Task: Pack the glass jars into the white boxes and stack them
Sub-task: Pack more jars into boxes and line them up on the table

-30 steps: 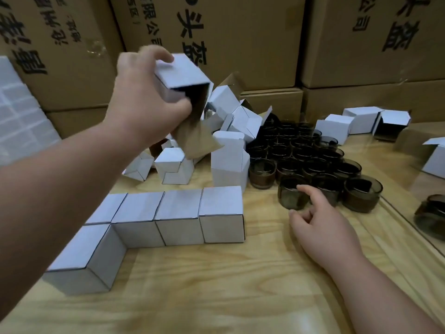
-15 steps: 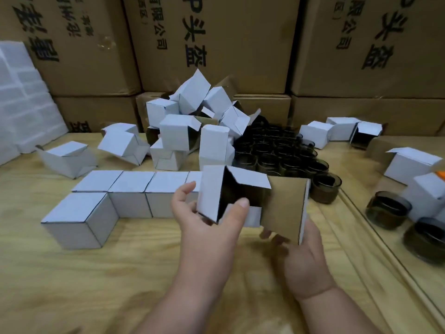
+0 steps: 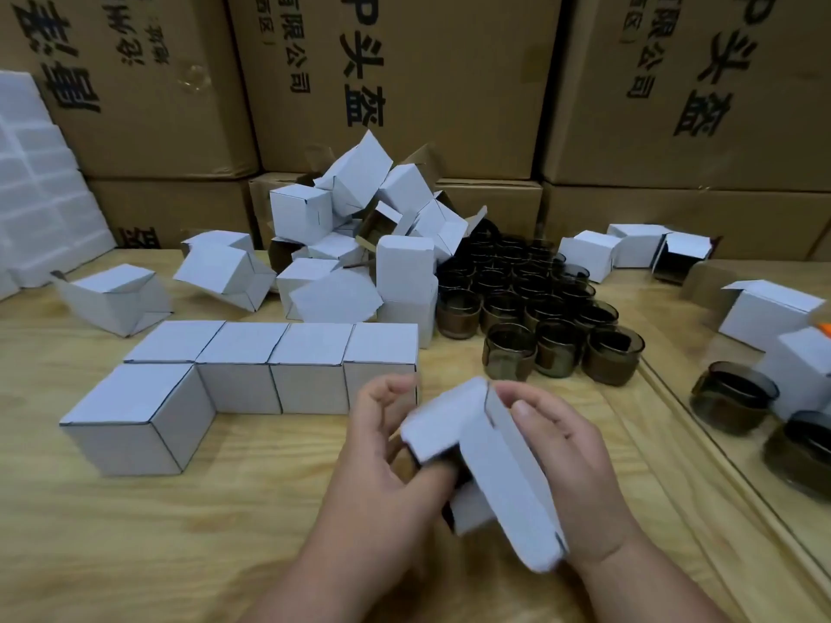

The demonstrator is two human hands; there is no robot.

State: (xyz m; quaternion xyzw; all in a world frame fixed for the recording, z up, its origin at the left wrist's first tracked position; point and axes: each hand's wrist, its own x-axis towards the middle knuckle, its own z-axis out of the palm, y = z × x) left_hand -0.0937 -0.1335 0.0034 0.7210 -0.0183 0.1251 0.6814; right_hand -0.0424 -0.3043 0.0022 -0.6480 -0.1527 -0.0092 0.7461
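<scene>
Both hands hold one small white box (image 3: 490, 460) low over the wooden table (image 3: 180, 532), its flaps partly folded. My left hand (image 3: 386, 469) grips its left side, and my right hand (image 3: 566, 456) grips the right side with the thumb on top. Whether a jar is inside is hidden. Several dark glass jars (image 3: 517, 303) stand clustered behind, the nearest one (image 3: 510, 357) just beyond the box. A row of closed white boxes (image 3: 270, 366) lies to the left in an L shape.
A loose pile of unfolded white boxes (image 3: 359, 236) sits at the back centre. Large brown cartons (image 3: 404, 83) wall the rear. More white boxes (image 3: 629, 249) and jars (image 3: 728, 397) lie right, past a raised table edge. White foam (image 3: 36, 182) leans at far left.
My left hand brought a box down from the pile to the near table. My right hand left the jars and joined it. The box's open flaps have been folded inward.
</scene>
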